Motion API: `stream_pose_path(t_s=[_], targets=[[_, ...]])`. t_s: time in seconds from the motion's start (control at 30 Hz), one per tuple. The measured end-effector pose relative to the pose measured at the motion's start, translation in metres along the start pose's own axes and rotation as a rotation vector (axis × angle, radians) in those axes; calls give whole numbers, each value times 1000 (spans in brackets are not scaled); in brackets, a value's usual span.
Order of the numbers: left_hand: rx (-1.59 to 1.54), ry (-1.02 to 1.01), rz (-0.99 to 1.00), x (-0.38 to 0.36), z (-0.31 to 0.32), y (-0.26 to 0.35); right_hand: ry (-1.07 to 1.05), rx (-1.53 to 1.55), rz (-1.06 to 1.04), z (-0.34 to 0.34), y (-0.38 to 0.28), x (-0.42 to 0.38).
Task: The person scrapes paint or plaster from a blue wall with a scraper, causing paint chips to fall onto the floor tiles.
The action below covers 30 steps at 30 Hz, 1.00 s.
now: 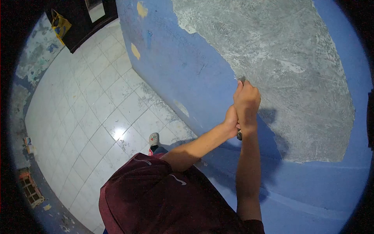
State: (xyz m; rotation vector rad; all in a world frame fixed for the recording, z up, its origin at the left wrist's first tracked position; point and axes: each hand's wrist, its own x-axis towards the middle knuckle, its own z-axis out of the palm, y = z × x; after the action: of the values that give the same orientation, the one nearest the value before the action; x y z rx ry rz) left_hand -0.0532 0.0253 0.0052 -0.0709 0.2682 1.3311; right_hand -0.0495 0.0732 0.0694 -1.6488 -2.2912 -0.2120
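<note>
Both my hands grip one scraper [241, 80] against a blue painted wall [183, 66]. My right hand [247, 102] wraps the handle on top, and my left hand [231, 121] clasps just below and behind it. The tool's metal tip pokes out above the fingers and touches the edge where blue paint meets a large bare grey patch [272, 58]. The handle's lower end [239, 135] shows beneath my hands.
White floor tiles [85, 113] spread out to the left, dusted with flakes along the wall base. My foot in a sandal [154, 141] stands near the wall. A yellow bag [60, 24] hangs at a dark doorway, far left.
</note>
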Motion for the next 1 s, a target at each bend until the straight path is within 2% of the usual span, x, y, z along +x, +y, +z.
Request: stream_pose_path(t_s=[0.07,0.17,0.3,0.37,0.4,0.47,0.6,0.63,0.7,0.77,0.9,0.97,1.0], targets=[[-15,-1,7,0,0,4,44,12,-68,2,-1,1],[-8,8,-16,3,-2,10,103,49,-53,7,-8,4],[-6,7,-12,8,0,5,-26,-24,-1,7,-6,7],[-88,170,47,0,23,6,28,-25,-41,5,-4,6],[-82,167,50,0,19,4,34,-21,-41,2,-3,6],[-33,-11,38,2,6,-2,3,-44,-17,-4,-1,3],[-57,46,-47,-2,-10,1,20,33,0,-6,-7,-4],[-35,-161,-75,2,-24,6,-5,-20,16,-4,-5,0],[-17,-362,-97,9,-33,5,-36,-72,27,2,-6,5],[-44,39,-66,4,-3,10,3,-108,7,9,-6,10],[-56,-88,0,9,-1,4,-40,-25,39,0,-9,10],[-190,172,46,-2,31,6,-62,-74,2,-6,-9,10],[-181,166,46,-2,27,5,-52,-71,6,-10,-10,9]])
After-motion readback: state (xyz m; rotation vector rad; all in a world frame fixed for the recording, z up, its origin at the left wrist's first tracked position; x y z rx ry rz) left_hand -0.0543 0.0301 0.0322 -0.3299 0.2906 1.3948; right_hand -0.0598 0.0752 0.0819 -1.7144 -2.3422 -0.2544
